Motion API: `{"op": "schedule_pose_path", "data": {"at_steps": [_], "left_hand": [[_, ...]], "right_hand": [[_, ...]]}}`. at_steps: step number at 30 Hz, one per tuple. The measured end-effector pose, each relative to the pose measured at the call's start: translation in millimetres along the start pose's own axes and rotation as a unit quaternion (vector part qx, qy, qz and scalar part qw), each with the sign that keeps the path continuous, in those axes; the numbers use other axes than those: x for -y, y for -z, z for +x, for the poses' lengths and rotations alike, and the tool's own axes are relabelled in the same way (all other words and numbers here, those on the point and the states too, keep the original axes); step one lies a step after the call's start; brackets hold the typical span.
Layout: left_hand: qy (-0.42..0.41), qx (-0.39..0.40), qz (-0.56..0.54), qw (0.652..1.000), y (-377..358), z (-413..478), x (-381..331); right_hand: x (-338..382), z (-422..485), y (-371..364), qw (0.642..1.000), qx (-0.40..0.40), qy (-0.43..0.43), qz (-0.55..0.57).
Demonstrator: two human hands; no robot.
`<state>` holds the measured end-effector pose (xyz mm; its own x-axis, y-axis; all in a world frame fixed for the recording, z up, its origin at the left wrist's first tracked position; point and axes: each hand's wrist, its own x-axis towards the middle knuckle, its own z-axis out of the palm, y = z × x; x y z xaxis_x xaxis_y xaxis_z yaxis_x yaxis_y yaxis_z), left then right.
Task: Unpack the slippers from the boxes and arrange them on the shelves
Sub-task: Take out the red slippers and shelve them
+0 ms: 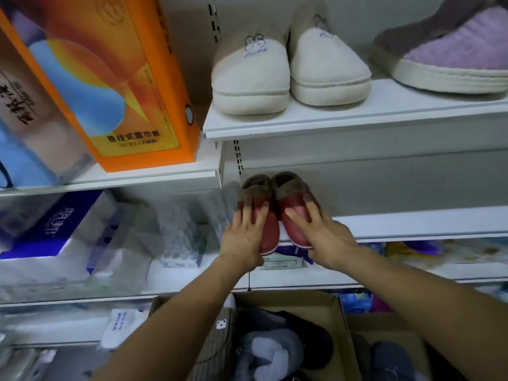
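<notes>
Red slippers [287,188], a pair with brown fleecy collars, sit side by side at the left end of a white middle shelf [412,224]. Their heels point toward the back panel and their toes jut out over the shelf's front edge.

The left hand [243,237] clasps the left slipper of the pair, its fingers spread over the upper and outer side. The right hand [324,237] clasps the other one the same way, thumb and fingers lying across the top and the palm wrapped around the toe. Both forearms reach up from the bottom of the view.

On the upper shelf [384,105] stands a pair of cream slippers [250,75] with a small rabbit stitched on the front, toes facing outward. A purple slipper [453,50] with a pale sole lies well to their right.

To the left, an orange tissue box [123,78] leans on a neighbouring shelf, with wrapped paper goods [55,224] below it.

Beneath the arms an open cardboard box [316,301] holds dark and grey slippers [264,350]. A second cardboard box [390,328] sits just beside it on the right.
</notes>
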<state>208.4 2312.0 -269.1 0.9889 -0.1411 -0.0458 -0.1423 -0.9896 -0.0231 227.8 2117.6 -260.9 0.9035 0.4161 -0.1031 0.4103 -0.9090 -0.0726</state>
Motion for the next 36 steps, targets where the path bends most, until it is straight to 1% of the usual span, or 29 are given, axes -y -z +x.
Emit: {"op": "schedule_pose_path", "data": {"at_steps": [4,7,10,12,15,17,19,23,25,28,31,33,36], "left_hand": [[0.018,0.034,-0.007,0.999,3,24,7],[0.019,0.034,-0.003,0.999,3,30,7],[0.028,0.036,-0.026,0.999,5,24,6],[0.022,0.006,-0.042,0.999,11,12,4],[-0.006,-0.075,-0.051,0.996,22,-16,-3],[-0.016,-0.108,-0.078,0.991,27,-34,-12],[-0.031,-0.115,-0.11,0.987,31,-49,-26],[-0.068,-0.104,-0.156,0.98,27,-78,-74],[-0.067,-0.087,-0.184,0.977,22,-90,-109],[-0.054,-0.043,-0.238,0.969,7,-103,-167],[-0.054,-0.002,-0.28,0.959,-19,-117,-225],[-0.037,0.03,-0.308,0.95,-41,-127,-264],[0.017,0.07,-0.39,0.918,-80,-141,-311]], "right_hand": [[2,27,4,1.0,0.005,-0.027,-0.004],[5,32,3,0.999,0.009,-0.033,-0.014],[5,24,5,0.999,0.008,-0.032,0.004],[1,10,9,0.999,-0.031,-0.02,0.012],[-13,-20,18,0.996,-0.084,0.0,0.025],[-25,-42,20,0.997,-0.076,0.007,0.031],[-37,-65,21,0.998,-0.064,0.007,0.028],[-66,-111,22,0.997,-0.066,0.011,0.04],[-87,-135,15,0.997,-0.063,0.009,0.039],[-128,-175,-6,0.998,-0.039,-0.008,0.039],[-176,-214,-33,0.998,0.015,-0.026,0.054],[-209,-240,-53,0.995,0.044,-0.033,0.078],[-257,-274,-87,0.994,0.078,-0.029,0.074]]}}
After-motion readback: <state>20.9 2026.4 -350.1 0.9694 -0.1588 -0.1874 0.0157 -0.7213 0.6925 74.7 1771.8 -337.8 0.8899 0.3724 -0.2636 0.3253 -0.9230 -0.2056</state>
